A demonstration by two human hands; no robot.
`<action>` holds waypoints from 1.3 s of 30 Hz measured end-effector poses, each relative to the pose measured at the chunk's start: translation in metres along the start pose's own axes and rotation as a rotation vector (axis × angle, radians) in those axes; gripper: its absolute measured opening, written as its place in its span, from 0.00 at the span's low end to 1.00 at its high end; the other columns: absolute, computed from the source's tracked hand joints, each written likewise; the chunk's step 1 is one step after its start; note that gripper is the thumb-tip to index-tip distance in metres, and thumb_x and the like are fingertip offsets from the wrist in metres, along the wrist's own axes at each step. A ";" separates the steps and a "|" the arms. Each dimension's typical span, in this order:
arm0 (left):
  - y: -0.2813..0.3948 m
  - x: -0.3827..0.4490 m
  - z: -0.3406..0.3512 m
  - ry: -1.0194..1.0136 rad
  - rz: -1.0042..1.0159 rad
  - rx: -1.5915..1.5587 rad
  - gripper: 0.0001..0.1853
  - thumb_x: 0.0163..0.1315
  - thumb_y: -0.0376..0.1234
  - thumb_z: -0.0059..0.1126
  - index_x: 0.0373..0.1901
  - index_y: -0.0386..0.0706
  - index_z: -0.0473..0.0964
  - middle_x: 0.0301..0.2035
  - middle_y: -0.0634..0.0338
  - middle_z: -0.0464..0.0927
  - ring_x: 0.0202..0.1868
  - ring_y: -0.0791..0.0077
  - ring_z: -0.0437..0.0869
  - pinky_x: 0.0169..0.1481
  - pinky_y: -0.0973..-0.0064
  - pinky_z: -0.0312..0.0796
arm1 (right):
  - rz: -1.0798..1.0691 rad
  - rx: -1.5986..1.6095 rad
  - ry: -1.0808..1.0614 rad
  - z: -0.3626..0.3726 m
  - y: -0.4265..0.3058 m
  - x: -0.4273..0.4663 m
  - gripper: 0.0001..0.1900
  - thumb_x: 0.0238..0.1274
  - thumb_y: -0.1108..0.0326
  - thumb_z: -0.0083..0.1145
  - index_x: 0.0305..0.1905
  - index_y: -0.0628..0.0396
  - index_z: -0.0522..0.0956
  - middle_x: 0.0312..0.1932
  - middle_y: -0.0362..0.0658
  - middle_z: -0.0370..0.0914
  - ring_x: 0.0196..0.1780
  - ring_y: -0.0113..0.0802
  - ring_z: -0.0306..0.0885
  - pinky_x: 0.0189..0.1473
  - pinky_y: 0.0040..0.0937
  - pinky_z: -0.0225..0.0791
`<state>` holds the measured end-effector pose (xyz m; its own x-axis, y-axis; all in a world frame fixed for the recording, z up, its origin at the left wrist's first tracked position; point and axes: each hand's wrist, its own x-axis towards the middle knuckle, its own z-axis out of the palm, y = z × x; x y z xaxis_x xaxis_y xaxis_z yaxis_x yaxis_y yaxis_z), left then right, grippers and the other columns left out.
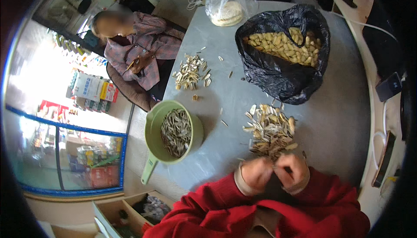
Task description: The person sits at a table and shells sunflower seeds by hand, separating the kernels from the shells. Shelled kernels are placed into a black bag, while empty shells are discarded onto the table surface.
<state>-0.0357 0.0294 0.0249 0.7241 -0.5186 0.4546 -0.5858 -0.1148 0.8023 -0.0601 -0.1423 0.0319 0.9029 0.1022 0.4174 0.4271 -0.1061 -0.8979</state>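
My left hand and my right hand meet at the fingertips by the near side of the grey table. Fingers are curled together in a pinch; blur hides whether something small is between them. Just beyond them lies a pile of sunflower seed shells, with brown bits at its near end. To the left, a green plastic dipper with a handle holds striped sunflower seeds. A black plastic bag, its mouth spread wide, contains peanuts in their shells.
A person sits at the table's left side, near a second shell pile. A clear plastic bag with round flat bread stands at the far edge. Phones and cables lie on the right-hand ledge. A divided box sits lower left.
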 end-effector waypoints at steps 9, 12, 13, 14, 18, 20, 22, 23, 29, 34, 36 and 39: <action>0.010 0.002 0.002 0.119 0.134 -0.074 0.02 0.61 0.24 0.48 0.34 0.36 0.69 0.26 0.48 0.72 0.25 0.50 0.74 0.30 0.61 0.68 | -0.122 -0.178 0.125 0.013 -0.008 -0.017 0.07 0.53 0.77 0.61 0.35 0.58 0.73 0.26 0.47 0.74 0.24 0.42 0.73 0.28 0.38 0.66; 0.005 0.002 -0.007 0.062 0.065 0.072 0.05 0.64 0.26 0.47 0.36 0.36 0.72 0.28 0.49 0.76 0.27 0.52 0.78 0.33 0.65 0.73 | -0.023 -0.089 0.043 0.009 -0.009 -0.005 0.03 0.63 0.75 0.55 0.36 0.57 0.72 0.25 0.43 0.73 0.27 0.28 0.72 0.30 0.26 0.67; 0.002 -0.001 -0.004 0.105 0.106 0.123 0.05 0.64 0.27 0.48 0.36 0.36 0.73 0.27 0.50 0.76 0.26 0.53 0.78 0.32 0.66 0.73 | -0.080 -0.232 0.042 0.011 -0.013 -0.003 0.03 0.65 0.74 0.54 0.37 0.56 0.72 0.25 0.41 0.73 0.27 0.24 0.70 0.30 0.24 0.65; 0.006 -0.006 0.002 0.198 -0.053 0.003 0.05 0.66 0.29 0.49 0.35 0.37 0.73 0.23 0.53 0.77 0.23 0.57 0.79 0.30 0.69 0.72 | 0.041 -0.085 0.031 0.017 -0.014 -0.011 0.02 0.66 0.74 0.53 0.37 0.56 0.71 0.25 0.39 0.72 0.26 0.22 0.69 0.29 0.23 0.65; -0.002 -0.009 0.005 0.201 -0.047 0.051 0.07 0.67 0.31 0.48 0.36 0.38 0.74 0.24 0.52 0.79 0.25 0.63 0.82 0.31 0.70 0.73 | 0.100 0.144 0.025 0.019 -0.005 -0.004 0.02 0.67 0.74 0.51 0.38 0.57 0.70 0.24 0.35 0.72 0.25 0.18 0.65 0.27 0.20 0.62; -0.002 -0.005 0.001 0.205 -0.057 0.080 0.07 0.67 0.32 0.48 0.36 0.38 0.74 0.24 0.51 0.78 0.25 0.61 0.81 0.32 0.69 0.73 | 0.212 0.226 0.023 0.020 -0.004 -0.001 0.01 0.67 0.74 0.50 0.39 0.56 0.70 0.24 0.35 0.71 0.25 0.17 0.65 0.26 0.19 0.60; -0.002 0.000 0.005 0.222 -0.056 0.149 0.07 0.66 0.32 0.49 0.35 0.38 0.74 0.24 0.48 0.78 0.27 0.54 0.81 0.33 0.66 0.73 | 0.243 0.282 0.054 0.020 -0.004 -0.003 0.01 0.66 0.74 0.50 0.39 0.56 0.70 0.24 0.34 0.71 0.25 0.17 0.65 0.26 0.18 0.59; 0.001 -0.001 0.004 0.220 -0.030 0.177 0.07 0.66 0.32 0.50 0.35 0.38 0.74 0.24 0.47 0.77 0.27 0.53 0.81 0.33 0.65 0.73 | 0.255 0.311 0.068 0.022 -0.002 -0.003 0.01 0.66 0.74 0.50 0.39 0.56 0.71 0.24 0.34 0.71 0.24 0.17 0.64 0.26 0.18 0.59; 0.014 0.017 0.002 0.136 0.043 0.339 0.05 0.64 0.31 0.52 0.34 0.39 0.73 0.26 0.47 0.77 0.29 0.49 0.80 0.32 0.60 0.72 | 0.298 0.441 0.108 0.008 -0.009 0.005 0.02 0.64 0.75 0.50 0.39 0.55 0.71 0.22 0.33 0.69 0.23 0.16 0.62 0.24 0.16 0.56; 0.015 0.039 -0.014 0.182 -0.050 0.512 0.06 0.64 0.33 0.51 0.32 0.39 0.71 0.24 0.47 0.76 0.26 0.47 0.79 0.30 0.58 0.71 | 0.354 0.399 0.037 0.005 -0.002 0.049 0.04 0.60 0.78 0.47 0.37 0.57 0.72 0.23 0.32 0.70 0.26 0.14 0.62 0.27 0.17 0.58; 0.013 0.041 -0.018 0.199 -0.066 0.521 0.06 0.64 0.33 0.52 0.32 0.40 0.71 0.23 0.47 0.75 0.26 0.47 0.79 0.30 0.58 0.71 | 0.247 0.291 0.014 0.011 0.008 0.061 0.04 0.58 0.78 0.48 0.36 0.58 0.72 0.25 0.33 0.71 0.27 0.16 0.65 0.29 0.19 0.62; 0.004 0.041 -0.022 0.195 -0.107 0.519 0.07 0.64 0.33 0.52 0.31 0.39 0.70 0.23 0.46 0.75 0.27 0.46 0.79 0.30 0.58 0.70 | 0.220 0.187 -0.007 0.014 0.026 0.066 0.04 0.55 0.79 0.49 0.35 0.60 0.74 0.27 0.35 0.74 0.31 0.19 0.69 0.34 0.21 0.66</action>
<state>-0.0005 0.0265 0.0551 0.8141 -0.3206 0.4843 -0.5722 -0.5855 0.5742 0.0101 -0.1245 0.0340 0.9723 0.1042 0.2093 0.2043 0.0572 -0.9772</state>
